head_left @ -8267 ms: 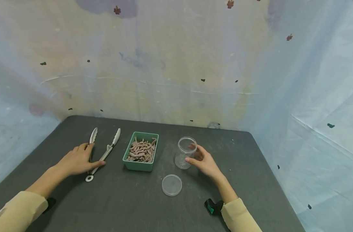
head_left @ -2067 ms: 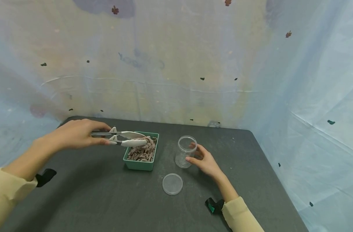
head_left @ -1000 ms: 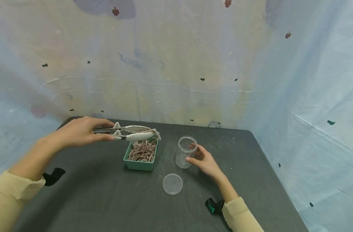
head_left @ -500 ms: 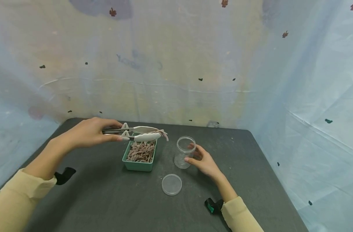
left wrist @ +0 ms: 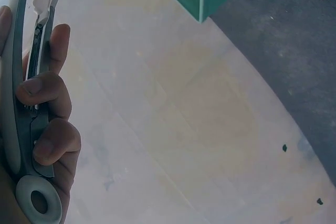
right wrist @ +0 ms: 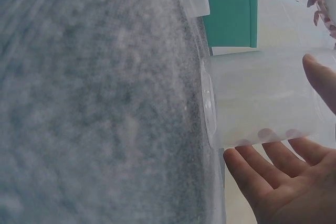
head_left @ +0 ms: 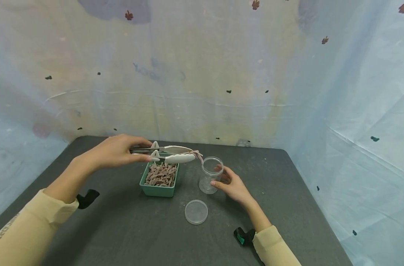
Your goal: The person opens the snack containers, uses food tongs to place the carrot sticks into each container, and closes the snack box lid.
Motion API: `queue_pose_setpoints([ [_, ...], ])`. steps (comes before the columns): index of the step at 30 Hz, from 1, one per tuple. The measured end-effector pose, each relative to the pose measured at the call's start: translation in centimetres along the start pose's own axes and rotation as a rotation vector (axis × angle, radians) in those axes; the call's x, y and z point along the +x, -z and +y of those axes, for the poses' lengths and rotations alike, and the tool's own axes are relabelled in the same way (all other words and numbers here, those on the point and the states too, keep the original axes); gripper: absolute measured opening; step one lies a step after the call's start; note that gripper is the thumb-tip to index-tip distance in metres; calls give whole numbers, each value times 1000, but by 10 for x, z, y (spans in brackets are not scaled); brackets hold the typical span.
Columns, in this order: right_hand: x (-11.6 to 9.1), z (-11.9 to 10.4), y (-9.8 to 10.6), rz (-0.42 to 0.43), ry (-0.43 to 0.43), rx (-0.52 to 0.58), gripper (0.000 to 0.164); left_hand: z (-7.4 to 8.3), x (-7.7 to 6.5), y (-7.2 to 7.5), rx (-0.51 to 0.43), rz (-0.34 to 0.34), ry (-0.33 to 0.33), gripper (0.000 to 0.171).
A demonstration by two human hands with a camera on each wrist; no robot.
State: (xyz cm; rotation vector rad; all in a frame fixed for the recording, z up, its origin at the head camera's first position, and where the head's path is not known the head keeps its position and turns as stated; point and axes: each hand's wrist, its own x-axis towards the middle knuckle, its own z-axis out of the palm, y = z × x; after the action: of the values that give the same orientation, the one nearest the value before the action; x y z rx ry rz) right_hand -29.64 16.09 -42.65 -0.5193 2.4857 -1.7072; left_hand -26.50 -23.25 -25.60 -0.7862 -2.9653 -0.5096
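My left hand (head_left: 113,151) grips metal tongs with white scalloped tips (head_left: 180,159), its fingers (left wrist: 50,93) curled round the handles in the left wrist view. A small bunch of brownish-pink strips (head_left: 197,153) is pinched in the tips and hangs beside the jar's rim. That clear jar (head_left: 206,181) stands upright, with no contents visible. My right hand (head_left: 235,187) holds it from the right, thumb on one side and fingers on the other, as the right wrist view of the jar (right wrist: 262,100) shows. Behind the tongs, a green tub (head_left: 158,191) holds many more such strips.
A round clear lid (head_left: 196,212) lies flat on the dark table (head_left: 149,232), in front of the jar and tub. Patterned sheeting (head_left: 195,74) hangs behind the table and along its sides.
My left hand has picked up the tongs from the table, lifted strips from the tub and carried them right, to the jar's rim. My right hand and the jar have stayed put.
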Motion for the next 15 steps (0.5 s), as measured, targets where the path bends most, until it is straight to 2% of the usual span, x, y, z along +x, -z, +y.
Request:
queue_pose_setpoints([
  [8,0,-3,0,-10,-11,-4,73,9,12,-7,3,-18,-30,64],
  [15,-12,-36,4,-41,-25,0,70,19,24,-8,32,-50,-61,60],
])
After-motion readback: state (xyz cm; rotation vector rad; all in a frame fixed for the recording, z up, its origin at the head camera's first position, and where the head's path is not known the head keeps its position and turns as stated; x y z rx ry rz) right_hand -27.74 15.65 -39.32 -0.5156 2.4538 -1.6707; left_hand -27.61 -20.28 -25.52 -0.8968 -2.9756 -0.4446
